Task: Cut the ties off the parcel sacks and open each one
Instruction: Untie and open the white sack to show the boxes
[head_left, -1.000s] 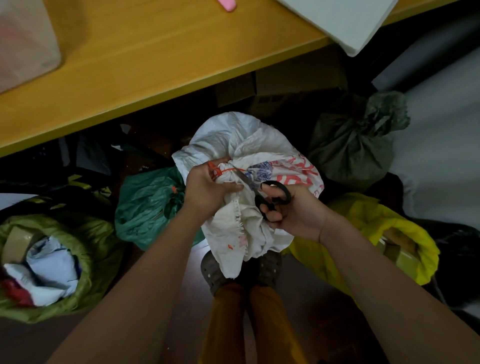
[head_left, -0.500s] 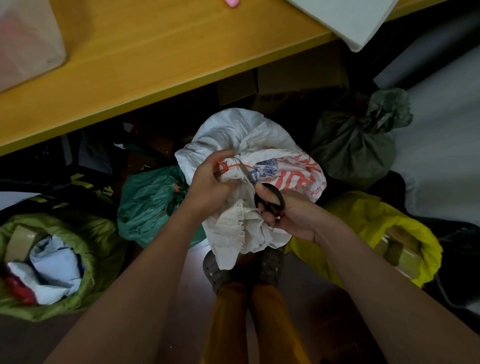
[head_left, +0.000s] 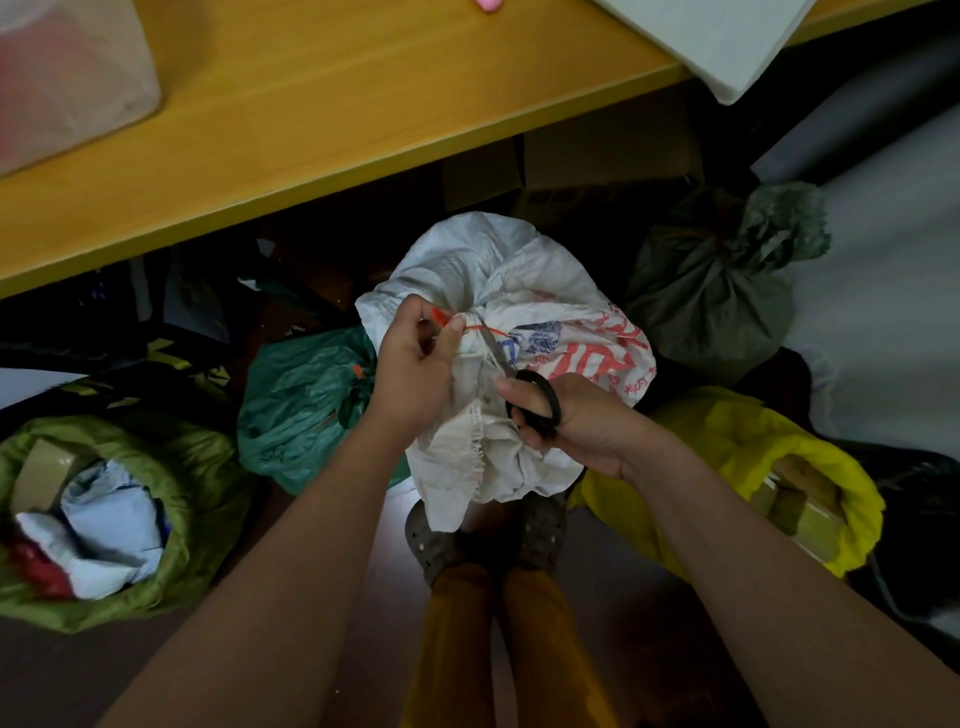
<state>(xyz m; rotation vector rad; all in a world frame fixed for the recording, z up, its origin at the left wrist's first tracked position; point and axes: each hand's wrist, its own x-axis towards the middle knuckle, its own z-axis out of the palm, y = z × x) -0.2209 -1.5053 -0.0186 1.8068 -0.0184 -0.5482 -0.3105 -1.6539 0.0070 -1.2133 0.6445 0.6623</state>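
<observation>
— Head view looks straight down past both forearms. What are the fingers doing?

— Left hand (head_left: 415, 364) has thumb and forefinger pinched tight on the orange tie (head_left: 470, 328) at the gathered neck of the white sack (head_left: 519, 280); the other fingers curl loosely beneath. Right hand (head_left: 576, 421) is curled round the black loops of the scissors (head_left: 524, 384), thumb through one loop. The blades point up and away toward the tie, tips right at the cord; they look nearly together, though I cannot tell if they are round it.

— Where is the sack?

— On the floor just ahead of the person's shoes (head_left: 488, 540), between the two hands, below the edge of the yellow wooden surface (head_left: 311, 104).

— How many sacks, counted?

— Five. The white one; a teal sack (head_left: 306, 400) to its left, tied; a dark green sack (head_left: 717, 291) behind on the right, tied; a yellow sack (head_left: 727, 447) on the right, open, with boxes showing; a light green sack (head_left: 197, 467) far left, open, with parcels inside. One pair of scissors.

— And the arms?

— Both reach forward and inward, bare, wrists bent toward each other, hands close but apart across the bunched neck.
</observation>
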